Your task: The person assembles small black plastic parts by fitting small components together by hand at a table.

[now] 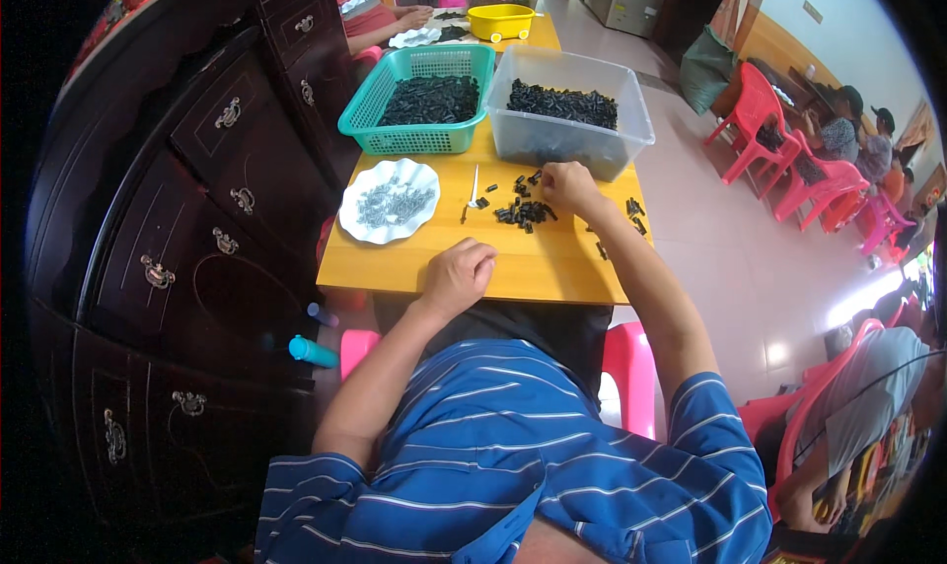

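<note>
My left hand [459, 276] rests over the table's near edge with its fingers curled; whatever they hold, if anything, is hidden. Farther right, my right hand [572, 188] is closed beside a loose pile of small black cylindrical pieces [525, 213], just in front of the clear bin. What its fingers grip cannot be made out. Left of the pile lies a slim white stick-like tool [473, 187], with a few black pieces by its lower end. A white wavy-rimmed plate [357, 227] of small shiny metal pins stands at the left.
A green basket [409, 142] and a clear plastic bin [631, 138], both holding many black pieces, stand at the table's far side. More pieces [636, 214] lie near the right edge. Dark cabinets [227, 219] flank the left. Beyond, a person sits near a yellow tub [500, 22].
</note>
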`<state>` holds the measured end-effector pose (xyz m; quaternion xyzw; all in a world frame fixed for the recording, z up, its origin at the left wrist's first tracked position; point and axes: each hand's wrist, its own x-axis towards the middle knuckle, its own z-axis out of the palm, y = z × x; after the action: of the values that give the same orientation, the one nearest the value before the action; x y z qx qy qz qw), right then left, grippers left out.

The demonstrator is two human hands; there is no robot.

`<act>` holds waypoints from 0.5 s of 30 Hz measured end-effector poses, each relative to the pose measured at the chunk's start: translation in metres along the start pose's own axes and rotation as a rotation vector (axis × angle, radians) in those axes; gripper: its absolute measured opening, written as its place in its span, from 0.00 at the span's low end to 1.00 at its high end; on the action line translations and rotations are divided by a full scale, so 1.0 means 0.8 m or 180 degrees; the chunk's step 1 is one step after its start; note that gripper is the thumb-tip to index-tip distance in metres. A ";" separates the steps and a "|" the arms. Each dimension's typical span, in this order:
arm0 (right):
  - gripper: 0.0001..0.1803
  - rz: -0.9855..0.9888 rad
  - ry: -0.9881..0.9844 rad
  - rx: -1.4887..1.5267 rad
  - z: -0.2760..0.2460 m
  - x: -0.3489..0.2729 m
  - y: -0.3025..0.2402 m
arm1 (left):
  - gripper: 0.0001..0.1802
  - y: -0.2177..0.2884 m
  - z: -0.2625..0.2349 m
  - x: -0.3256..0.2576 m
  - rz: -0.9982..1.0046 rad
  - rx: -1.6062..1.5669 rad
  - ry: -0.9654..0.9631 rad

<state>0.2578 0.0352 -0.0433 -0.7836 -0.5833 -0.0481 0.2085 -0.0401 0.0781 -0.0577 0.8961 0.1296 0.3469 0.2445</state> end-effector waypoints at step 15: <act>0.08 -0.0181 -0.0153 0.0125 -0.019 -0.001 0.008 | 0.06 0.000 -0.001 0.000 -0.0005 0.0016 -0.0057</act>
<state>0.2661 0.0273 -0.0317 -0.7633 -0.6110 -0.0237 0.2082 -0.0401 0.0787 -0.0574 0.8997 0.1289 0.3384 0.2437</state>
